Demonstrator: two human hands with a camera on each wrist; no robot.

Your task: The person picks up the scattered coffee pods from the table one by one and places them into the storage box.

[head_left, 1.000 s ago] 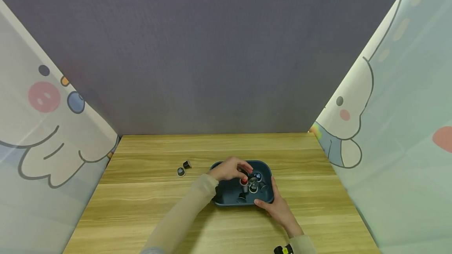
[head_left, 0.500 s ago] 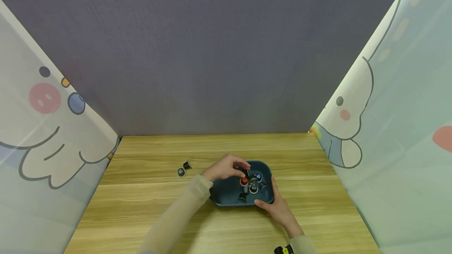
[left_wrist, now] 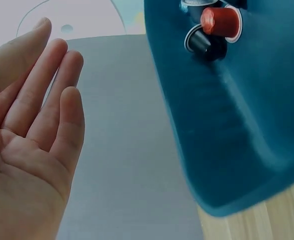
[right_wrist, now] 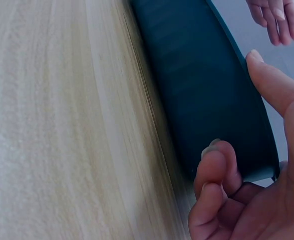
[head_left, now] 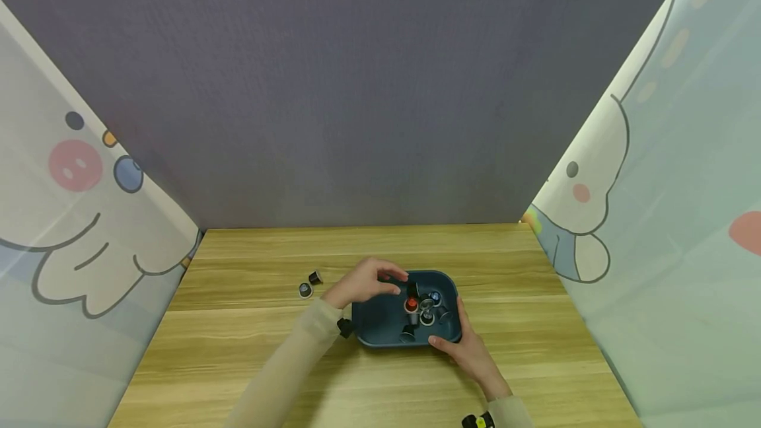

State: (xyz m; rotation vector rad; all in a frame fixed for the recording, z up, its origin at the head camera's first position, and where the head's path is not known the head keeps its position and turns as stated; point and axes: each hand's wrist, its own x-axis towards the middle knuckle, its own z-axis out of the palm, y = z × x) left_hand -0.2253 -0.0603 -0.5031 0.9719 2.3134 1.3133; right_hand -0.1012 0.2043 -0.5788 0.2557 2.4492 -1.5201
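A dark blue plastic tray [head_left: 376, 323] holds several coffee capsules, bunched toward its right half. Among them a red capsule [head_left: 411, 304] stands out, with a black capsule [left_wrist: 207, 46] lying beside it in the left wrist view. My left hand [head_left: 361, 281] hovers over the tray's far left part. Its fingers are loosely bent and hold nothing. With my right hand [head_left: 471, 351] I grip the tray's near right corner. In the right wrist view the thumb [right_wrist: 269, 80] lies at the rim, while the other fingers curl against the outer wall.
Left of the tray, two dark capsules rest on the wooden table: one capsule [head_left: 305, 290] with its light rim down, another capsule [head_left: 315, 277] on its side. A grey panel [head_left: 362, 117] rises behind the table, and printed cartoon sheets [head_left: 672, 203] flank both sides.
My left hand has drawn back leftward from the red capsule, uncovering it and a black capsule behind it. The right hand and the tray have stayed in place.
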